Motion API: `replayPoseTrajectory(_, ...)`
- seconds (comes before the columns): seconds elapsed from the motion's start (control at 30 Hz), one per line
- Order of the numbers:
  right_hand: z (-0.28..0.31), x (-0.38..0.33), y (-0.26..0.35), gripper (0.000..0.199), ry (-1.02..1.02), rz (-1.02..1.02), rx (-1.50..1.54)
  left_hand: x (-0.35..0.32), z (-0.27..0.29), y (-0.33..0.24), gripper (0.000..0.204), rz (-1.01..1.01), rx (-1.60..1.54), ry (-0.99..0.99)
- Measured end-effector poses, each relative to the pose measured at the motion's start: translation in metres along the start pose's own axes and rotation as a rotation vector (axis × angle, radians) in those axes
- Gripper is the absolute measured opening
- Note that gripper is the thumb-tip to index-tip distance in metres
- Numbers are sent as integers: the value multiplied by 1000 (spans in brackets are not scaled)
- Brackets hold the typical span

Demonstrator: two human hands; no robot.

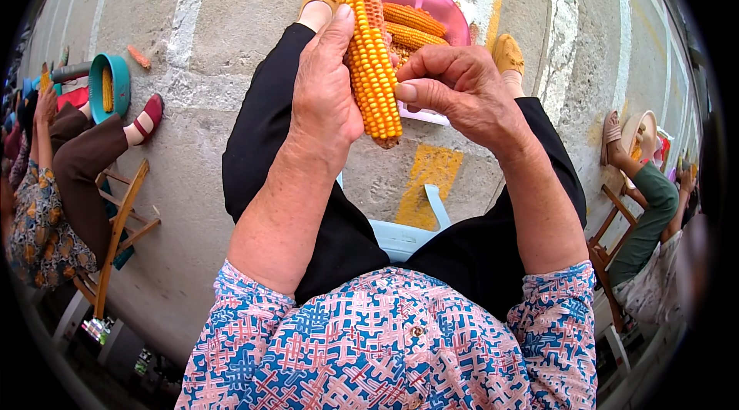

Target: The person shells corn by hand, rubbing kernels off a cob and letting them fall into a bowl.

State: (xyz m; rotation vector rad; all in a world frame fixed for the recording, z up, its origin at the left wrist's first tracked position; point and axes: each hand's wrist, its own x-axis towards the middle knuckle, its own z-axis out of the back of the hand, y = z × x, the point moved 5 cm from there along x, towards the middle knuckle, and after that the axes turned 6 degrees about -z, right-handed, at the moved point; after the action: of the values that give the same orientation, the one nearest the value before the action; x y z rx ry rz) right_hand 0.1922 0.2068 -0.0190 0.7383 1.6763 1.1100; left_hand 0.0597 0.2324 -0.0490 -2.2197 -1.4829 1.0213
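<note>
An orange-yellow corn cob (372, 63) stands upright between my knees, part of its far side stripped to the reddish core. My left hand (325, 87) wraps around its left side, thumb up along the kernels. My right hand (454, 87) presses against the cob's right side, its thumb on the kernel rows near the lower end. Just beyond the cob sits a pink basin (439, 3) on the ground, holding more cobs (414, 25) and loose kernels.
I sit on a pale blue stool (400, 237) on concrete ground with white and yellow painted lines. At left a seated person on a wooden chair (115, 233) has a teal basin (115, 83) with corn. Another seated person (647, 210) works at right.
</note>
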Motion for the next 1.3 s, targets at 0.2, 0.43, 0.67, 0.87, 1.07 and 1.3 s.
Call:
replayPoseTrajectory(0.2,0,-1,3,16,-48,48,-57,1,3,2,39,-16,-7,-35)
replayPoseTrajectory(0.43,0,-1,4,16,-52,61,-62,1,3,1,39,-22,2,-44)
replayPoseTrajectory(0.67,-1,-1,6,15,-73,50,-74,2,6,1,39,-45,7,-69)
replayPoseTrajectory(0.87,15,-3,3,12,-148,-17,-340,3,10,1,39,-21,-9,-51)
replayPoseTrajectory(1.07,25,-3,1,15,-273,73,-389,2,7,0,39,-21,25,-63)
replayPoseTrajectory(1.3,9,-1,13,21,-64,25,-102,1,5,-2,40,-23,32,-52)
